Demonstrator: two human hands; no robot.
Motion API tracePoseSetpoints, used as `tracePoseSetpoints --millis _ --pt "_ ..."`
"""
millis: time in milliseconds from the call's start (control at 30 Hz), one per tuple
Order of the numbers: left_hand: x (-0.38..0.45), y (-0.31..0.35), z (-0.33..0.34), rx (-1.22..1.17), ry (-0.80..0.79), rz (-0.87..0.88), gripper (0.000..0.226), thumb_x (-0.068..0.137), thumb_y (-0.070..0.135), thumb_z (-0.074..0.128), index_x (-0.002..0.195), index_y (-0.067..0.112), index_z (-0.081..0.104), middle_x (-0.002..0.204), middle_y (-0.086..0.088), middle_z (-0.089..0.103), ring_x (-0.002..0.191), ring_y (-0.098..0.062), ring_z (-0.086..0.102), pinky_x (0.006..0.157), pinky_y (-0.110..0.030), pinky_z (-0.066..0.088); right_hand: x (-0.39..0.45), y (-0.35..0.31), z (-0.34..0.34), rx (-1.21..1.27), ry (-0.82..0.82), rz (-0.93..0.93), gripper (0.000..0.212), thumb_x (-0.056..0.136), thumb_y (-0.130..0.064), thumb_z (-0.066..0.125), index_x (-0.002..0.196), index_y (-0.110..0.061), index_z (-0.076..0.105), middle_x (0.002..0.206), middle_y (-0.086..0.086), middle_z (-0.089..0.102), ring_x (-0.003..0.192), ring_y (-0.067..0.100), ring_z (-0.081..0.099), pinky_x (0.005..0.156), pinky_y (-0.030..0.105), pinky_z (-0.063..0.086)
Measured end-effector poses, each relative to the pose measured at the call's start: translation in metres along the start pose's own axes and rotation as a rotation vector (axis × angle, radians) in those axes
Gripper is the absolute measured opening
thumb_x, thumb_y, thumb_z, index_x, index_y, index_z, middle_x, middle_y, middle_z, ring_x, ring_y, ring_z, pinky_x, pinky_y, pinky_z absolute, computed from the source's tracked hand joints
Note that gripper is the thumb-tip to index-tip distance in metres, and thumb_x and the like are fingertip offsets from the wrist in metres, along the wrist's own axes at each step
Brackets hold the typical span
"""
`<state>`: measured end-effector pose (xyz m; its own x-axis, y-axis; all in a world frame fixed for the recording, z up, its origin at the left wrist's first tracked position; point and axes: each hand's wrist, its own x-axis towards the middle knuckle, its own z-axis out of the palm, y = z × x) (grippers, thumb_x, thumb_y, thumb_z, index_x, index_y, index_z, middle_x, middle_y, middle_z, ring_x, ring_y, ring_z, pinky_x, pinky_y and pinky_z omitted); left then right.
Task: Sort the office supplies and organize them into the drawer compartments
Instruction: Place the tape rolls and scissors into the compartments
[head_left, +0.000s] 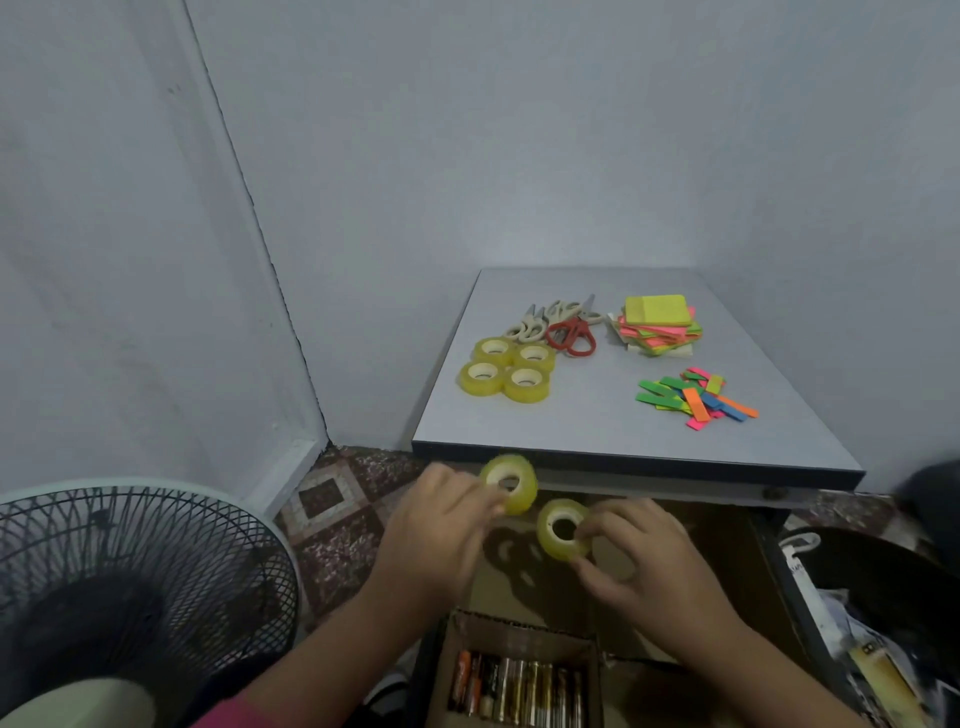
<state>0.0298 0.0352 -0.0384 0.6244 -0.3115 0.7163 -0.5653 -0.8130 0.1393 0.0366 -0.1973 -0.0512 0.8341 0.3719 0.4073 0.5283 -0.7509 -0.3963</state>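
Tape rolls: four on the table (597, 421) at 11 o'clock (505, 368); the left hand (441, 525) pinches one (510, 484), the right hand (641, 558) another (562, 529); batteries (514, 688) fill the cardboard compartment (519, 631).

We observe two bare forearms entering from the lower edge of the view, each ending in a bare hand. The left hand (441, 525) carries no ring, watch or glove that we can make out, and its fingers appear blurred. The right hand (647, 558) is likewise unadorned, with no band at the wrist. Well behind the left hand, at the bottom edge, we note a pink sleeve (234, 718) covering the upper part of that arm. Behind the right hand the arm shows bare to the frame edge. We see no markings.
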Motion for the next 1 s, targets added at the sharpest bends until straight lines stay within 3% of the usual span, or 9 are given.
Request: tracePoseSetpoints --millis 100,200,300,400,767,1000 --pt "-0.011 -0.005 0.014 0.139 -0.209 0.026 0.007 0.080 0.021 0.067 0.086 0.020 0.071 0.077 0.009 0.062 0.072 -0.011 0.047 0.058 -0.026 0.043 0.002 0.000 0.006 -0.115 -0.117 0.085 0.028 0.087 -0.052 0.054 0.112 -0.041 0.058 0.118 -0.024 0.052 0.117 -0.001 0.040 0.098 0.021 0.029" --pt "-0.001 0.001 0.026 0.266 -0.454 -0.071 0.017 0.066 0.018 0.081 0.072 0.027 0.069 0.069 0.013 0.060 0.070 -0.010 0.046 0.058 -0.025 0.035 0.015 -0.007 0.017 -0.256 -0.163 0.126 0.028 0.089 -0.048 0.053 0.116 -0.039 0.057 0.117 -0.017 0.057 0.116 0.006 0.043 0.096 0.024 0.032" --pt "0.010 0.005 0.037 0.347 -0.569 -0.112 0.015 0.086 0.009 0.057 0.084 0.021 0.066 0.086 0.004 0.062 0.091 -0.017 0.045 0.074 -0.031 0.028 0.032 -0.013 0.031 -0.339 -0.205 0.187 0.019 0.090 -0.040 0.054 0.106 -0.033 0.063 0.104 -0.010 0.062 0.110 0.014 0.048 0.092 0.029 0.035" --pt "0.018 0.006 0.048 0.433 -0.700 -0.150 0.022 0.087 0.006 0.050 0.091 0.017 0.068 0.096 -0.002 0.065 0.107 -0.023 0.044 0.087 -0.034 0.030 0.045 -0.014 0.047 -0.412 -0.302 0.296 0.017 0.089 -0.032 0.054 0.100 -0.028 0.066 0.100 -0.004 0.065 0.112 0.020 0.048 0.088 0.034 0.035" --pt "0.011 0.000 0.070 0.579 -0.829 -0.114 0.016 0.089 0.014 0.054 0.092 0.017 0.069 0.092 -0.003 0.067 0.115 -0.027 0.040 0.094 -0.042 0.029 0.063 -0.005 0.071 -0.471 -0.466 0.431 0.023 0.093 -0.017 0.050 0.111 -0.016 0.063 0.114 0.007 0.063 0.109 0.024 0.053 0.083 0.033 0.041" --pt "0.004 -0.002 0.071 0.542 -0.844 -0.083 0.017 0.088 0.014 0.052 0.091 0.016 0.068 0.094 -0.003 0.066 0.111 -0.026 0.042 0.104 -0.045 0.022 0.053 -0.010 0.068 -0.402 -0.411 0.438 0.031 0.092 -0.007 0.044 0.115 -0.015 0.063 0.115 0.006 0.059 0.111 0.025 0.050 0.082 0.034 0.045"
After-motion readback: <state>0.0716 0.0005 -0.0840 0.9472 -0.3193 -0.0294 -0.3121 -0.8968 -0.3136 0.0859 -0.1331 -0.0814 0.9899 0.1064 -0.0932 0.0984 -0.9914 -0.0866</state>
